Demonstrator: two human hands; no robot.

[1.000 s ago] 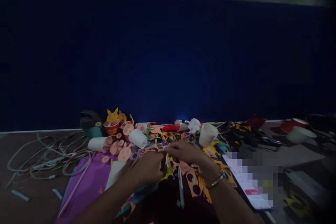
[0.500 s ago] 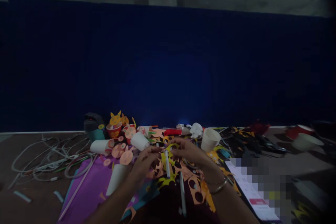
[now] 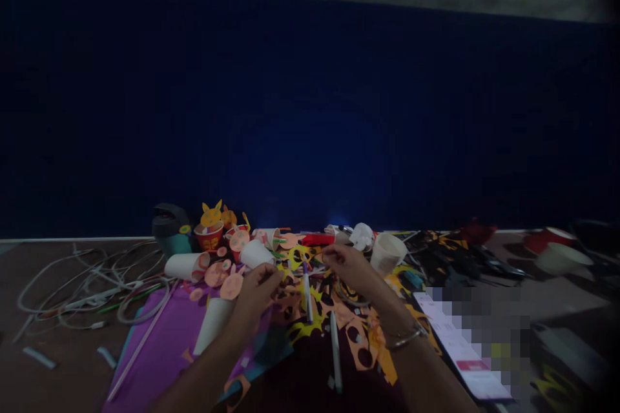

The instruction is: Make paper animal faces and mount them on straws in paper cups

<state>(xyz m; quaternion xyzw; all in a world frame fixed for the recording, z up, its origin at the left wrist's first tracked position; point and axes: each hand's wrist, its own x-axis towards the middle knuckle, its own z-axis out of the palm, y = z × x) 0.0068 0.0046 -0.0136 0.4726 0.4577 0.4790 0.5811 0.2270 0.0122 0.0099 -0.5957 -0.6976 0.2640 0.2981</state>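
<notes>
My left hand (image 3: 261, 287) is over the paper scraps at the centre, its fingers bent and pressed together; what they hold, if anything, is too small to tell. To its right my right hand (image 3: 346, 263), with a bangle at the wrist, has thumb and fingertips together beside a yellow cut-out scrap (image 3: 300, 257); a small thing may be between them. A purple-tipped white marker (image 3: 308, 297) lies between the hands. Another white pen (image 3: 336, 352) lies nearer me. A white paper cup (image 3: 213, 322) is left of my left forearm.
Paper animal faces (image 3: 212, 215) and cups stand at the back left. White cables (image 3: 92, 284) coil at the left, beside purple paper (image 3: 159, 348). A white cup (image 3: 388, 253) stands right of my right hand. A lit phone (image 3: 460, 342) lies at the right.
My hands have moved apart, the left one slightly left and the right one slightly right and up. More of the yellow scrap shows between them. The camera view has shifted slightly.
</notes>
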